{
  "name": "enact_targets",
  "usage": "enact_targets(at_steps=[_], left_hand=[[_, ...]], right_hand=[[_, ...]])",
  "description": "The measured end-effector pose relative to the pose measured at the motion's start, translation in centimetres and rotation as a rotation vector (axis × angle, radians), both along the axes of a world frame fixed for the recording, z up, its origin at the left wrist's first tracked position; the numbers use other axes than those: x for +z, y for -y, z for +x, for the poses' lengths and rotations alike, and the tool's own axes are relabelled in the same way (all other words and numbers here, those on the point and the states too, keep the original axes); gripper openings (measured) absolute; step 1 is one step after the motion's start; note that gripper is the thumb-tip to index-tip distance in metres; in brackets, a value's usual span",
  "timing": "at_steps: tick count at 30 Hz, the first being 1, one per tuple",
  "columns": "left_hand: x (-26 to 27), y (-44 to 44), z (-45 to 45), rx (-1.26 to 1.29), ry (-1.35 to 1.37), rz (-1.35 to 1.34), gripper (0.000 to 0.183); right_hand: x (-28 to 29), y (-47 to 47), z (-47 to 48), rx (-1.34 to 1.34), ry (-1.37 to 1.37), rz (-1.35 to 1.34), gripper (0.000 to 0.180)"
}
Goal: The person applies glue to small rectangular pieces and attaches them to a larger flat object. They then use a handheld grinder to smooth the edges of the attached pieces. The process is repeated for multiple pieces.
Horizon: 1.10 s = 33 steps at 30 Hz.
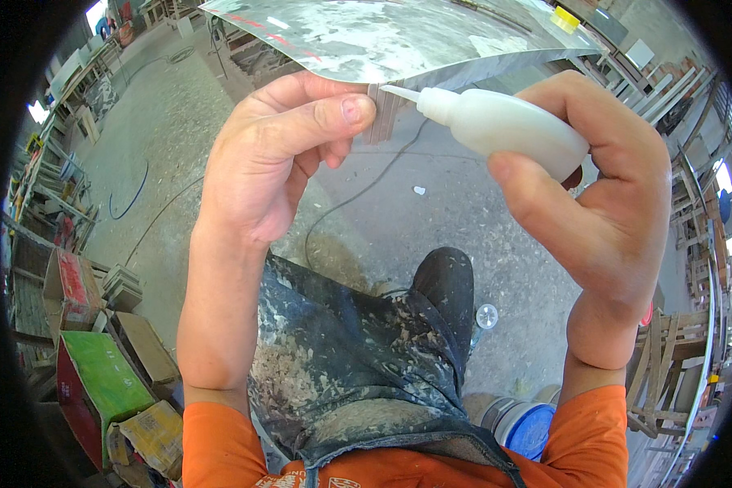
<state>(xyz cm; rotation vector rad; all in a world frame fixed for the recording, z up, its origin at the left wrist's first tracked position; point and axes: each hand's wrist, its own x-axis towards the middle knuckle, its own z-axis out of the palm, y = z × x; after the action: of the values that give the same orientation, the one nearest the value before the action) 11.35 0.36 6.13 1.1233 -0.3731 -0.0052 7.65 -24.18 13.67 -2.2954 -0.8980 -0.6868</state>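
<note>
Between the thumb and fingers of my left hand (280, 134) is a small grooved brown strip (383, 119), held upright against the corner edge of a slab (396, 36). The slab has a mottled grey-white glossy top with red marks along its left edge. My right hand (604, 177) grips a white plastic squeeze bottle (512, 125), lying nearly level. Its thin tapered nozzle points left, with the tip at the upper part of the strip. Whether liquid is coming out cannot be seen. The fingers behind the strip are partly hidden.
A yellow round item (564, 20) sits on the slab's far right. Below, a dark cable (366, 189) crosses the dusty floor. A blue-lidded bucket (527, 427) and a clear plastic bottle (487, 317) stand near my legs. Cardboard boxes (104, 378) are piled at left; wooden racks (665, 360) stand right.
</note>
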Motion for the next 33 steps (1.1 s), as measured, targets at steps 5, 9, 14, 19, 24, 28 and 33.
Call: enact_targets(at_steps=[5, 9, 14, 19, 24, 28, 33], left_hand=[[0.0, 0.0, 0.1, -0.015, -0.007, 0.0, 0.022], [-0.1, 0.0, 0.2, -0.019, 0.001, -0.004, 0.021], [-0.2, -0.1, 0.4, -0.022, -0.005, -0.008, 0.021], [-0.3, -0.1, 0.4, -0.015, -0.011, -0.003, 0.02], [-0.3, 0.0, 0.5, -0.005, -0.006, -0.003, 0.019], [-0.4, 0.0, 0.5, -0.003, -0.019, -0.006, 0.017], [-0.5, -0.1, 0.7, 0.004, -0.027, 0.004, 0.016]], right_hand=[[-0.4, -1.0, -0.5, -0.031, 0.075, 0.007, 0.023], [-0.6, -1.5, -0.6, 0.001, 0.188, 0.011, 0.023], [0.7, -0.3, -0.1, -0.054, 0.063, -0.129, 0.023], [0.3, -0.5, -0.3, -0.069, 0.029, -0.09, 0.022], [0.2, -0.7, 0.0, -0.021, -0.017, -0.008, 0.02], [-0.4, -0.7, 0.0, -0.013, 0.079, -0.004, 0.019], [-0.8, 0.5, -0.5, -0.075, 0.084, 0.064, 0.024]])
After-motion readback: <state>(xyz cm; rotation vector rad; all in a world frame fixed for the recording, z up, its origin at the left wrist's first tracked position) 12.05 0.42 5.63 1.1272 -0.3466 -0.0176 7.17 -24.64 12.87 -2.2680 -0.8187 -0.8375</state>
